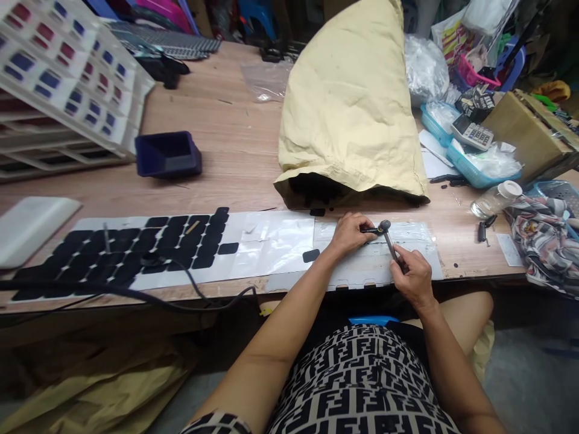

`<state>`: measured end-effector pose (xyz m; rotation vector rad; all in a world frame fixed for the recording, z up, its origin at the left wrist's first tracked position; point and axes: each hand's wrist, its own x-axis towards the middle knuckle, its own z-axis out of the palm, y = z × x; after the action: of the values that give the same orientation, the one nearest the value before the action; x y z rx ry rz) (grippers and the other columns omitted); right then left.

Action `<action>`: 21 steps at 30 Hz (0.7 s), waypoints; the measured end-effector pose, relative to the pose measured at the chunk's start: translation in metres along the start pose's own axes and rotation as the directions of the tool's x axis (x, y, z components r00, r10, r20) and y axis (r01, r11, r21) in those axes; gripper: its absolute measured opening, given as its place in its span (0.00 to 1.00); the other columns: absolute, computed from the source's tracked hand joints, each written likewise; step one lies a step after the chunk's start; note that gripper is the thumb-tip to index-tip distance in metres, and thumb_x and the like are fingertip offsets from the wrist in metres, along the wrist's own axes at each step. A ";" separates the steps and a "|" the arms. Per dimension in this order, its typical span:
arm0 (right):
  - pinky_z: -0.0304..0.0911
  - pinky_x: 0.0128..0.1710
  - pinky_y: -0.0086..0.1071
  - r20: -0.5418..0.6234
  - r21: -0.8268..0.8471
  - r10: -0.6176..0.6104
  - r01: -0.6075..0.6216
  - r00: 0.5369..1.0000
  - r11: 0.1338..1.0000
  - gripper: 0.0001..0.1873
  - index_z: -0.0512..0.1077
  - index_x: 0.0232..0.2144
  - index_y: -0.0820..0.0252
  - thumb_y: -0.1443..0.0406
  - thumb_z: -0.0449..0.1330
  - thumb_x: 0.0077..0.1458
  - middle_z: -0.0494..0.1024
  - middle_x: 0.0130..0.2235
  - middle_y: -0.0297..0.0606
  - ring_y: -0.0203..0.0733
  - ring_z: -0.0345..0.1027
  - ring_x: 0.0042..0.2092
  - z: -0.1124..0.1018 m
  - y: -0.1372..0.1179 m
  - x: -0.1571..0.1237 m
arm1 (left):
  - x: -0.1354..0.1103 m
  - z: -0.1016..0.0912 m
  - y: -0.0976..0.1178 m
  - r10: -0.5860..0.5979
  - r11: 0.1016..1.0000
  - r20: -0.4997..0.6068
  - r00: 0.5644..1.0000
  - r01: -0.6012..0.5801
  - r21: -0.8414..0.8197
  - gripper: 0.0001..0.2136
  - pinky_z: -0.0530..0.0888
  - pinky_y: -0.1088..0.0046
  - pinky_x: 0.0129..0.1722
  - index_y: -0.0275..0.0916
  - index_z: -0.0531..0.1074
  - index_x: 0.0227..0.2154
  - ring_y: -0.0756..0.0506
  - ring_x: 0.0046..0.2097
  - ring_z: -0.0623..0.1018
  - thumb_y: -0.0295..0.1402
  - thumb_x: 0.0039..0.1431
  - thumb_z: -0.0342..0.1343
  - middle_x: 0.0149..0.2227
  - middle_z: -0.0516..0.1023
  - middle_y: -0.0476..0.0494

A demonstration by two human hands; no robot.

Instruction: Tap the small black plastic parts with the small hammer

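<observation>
My left hand (349, 234) pinches a small black strip (370, 229) flat against a clear plastic sheet (416, 232) on the wooden table. My right hand (411, 276) is closed round the handle of a small metal hammer (387, 232), whose head rests on the strip's end. One loose black pad (310, 255) lies just left of my left wrist. Farther left, many black pads (136, 250) lie in rows on a white sheet.
A large tan paper sack (350, 102) lies open behind my hands. A dark blue tray (168, 155) and stacked white racks (63, 78) stand at left. Baskets, a calculator (473, 132), a bottle (495, 199) and cloth crowd the right. A black cable (190, 295) crosses the front edge.
</observation>
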<state>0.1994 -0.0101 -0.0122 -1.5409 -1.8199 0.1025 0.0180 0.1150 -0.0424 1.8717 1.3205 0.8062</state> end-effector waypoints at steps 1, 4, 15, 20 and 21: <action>0.70 0.34 0.37 0.000 0.015 0.029 -0.029 1.000 0.999 0.19 0.80 0.49 0.60 0.66 0.59 0.56 0.78 0.28 0.38 0.43 0.68 0.29 0.000 0.002 0.001 | 0.000 0.000 0.000 -0.001 1.000 0.003 1.000 0.001 0.002 0.08 0.68 0.65 0.46 0.41 0.80 0.31 0.43 0.42 0.74 0.31 0.46 0.71 0.36 0.81 0.48; 0.69 0.34 0.36 -0.034 0.066 0.143 -0.140 0.989 0.988 0.19 0.80 0.50 0.59 0.64 0.60 0.56 0.76 0.28 0.36 0.41 0.67 0.30 -0.002 0.013 0.007 | 0.001 0.000 0.000 -0.004 1.000 0.016 1.000 0.004 0.016 0.08 0.68 0.64 0.47 0.41 0.80 0.32 0.42 0.43 0.74 0.32 0.47 0.70 0.37 0.81 0.48; 0.60 0.29 0.31 0.041 0.513 0.501 -0.449 0.864 0.732 0.21 0.80 0.47 0.62 0.60 0.64 0.51 0.68 0.23 0.27 0.34 0.59 0.26 -0.003 0.040 0.017 | -0.070 -0.008 0.056 0.299 0.863 0.430 0.852 -0.049 -0.502 0.12 0.70 0.71 0.42 0.39 0.76 0.42 0.45 0.42 0.76 0.42 0.63 0.58 0.40 0.79 0.45; 0.59 0.29 0.31 0.034 0.546 0.498 -0.433 0.866 0.717 0.21 0.80 0.47 0.62 0.61 0.65 0.50 0.68 0.24 0.27 0.34 0.60 0.26 -0.001 0.042 0.014 | -0.118 0.050 0.053 0.291 0.942 0.752 0.591 -0.039 -0.334 0.12 0.71 0.70 0.43 0.40 0.76 0.44 0.44 0.42 0.78 0.41 0.63 0.59 0.41 0.80 0.45; 0.58 0.29 0.31 0.038 0.544 0.500 -0.437 0.865 0.716 0.21 0.80 0.47 0.61 0.61 0.65 0.51 0.68 0.24 0.27 0.34 0.60 0.26 -0.001 0.042 0.014 | -0.121 0.063 0.043 0.185 0.974 0.785 0.591 -0.003 -0.227 0.13 0.71 0.69 0.45 0.40 0.76 0.46 0.43 0.44 0.78 0.40 0.63 0.59 0.43 0.81 0.44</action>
<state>0.2346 0.0133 -0.0259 -1.5089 -1.1227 0.7007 0.0563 -0.0220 -0.0535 1.7917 0.5230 0.0500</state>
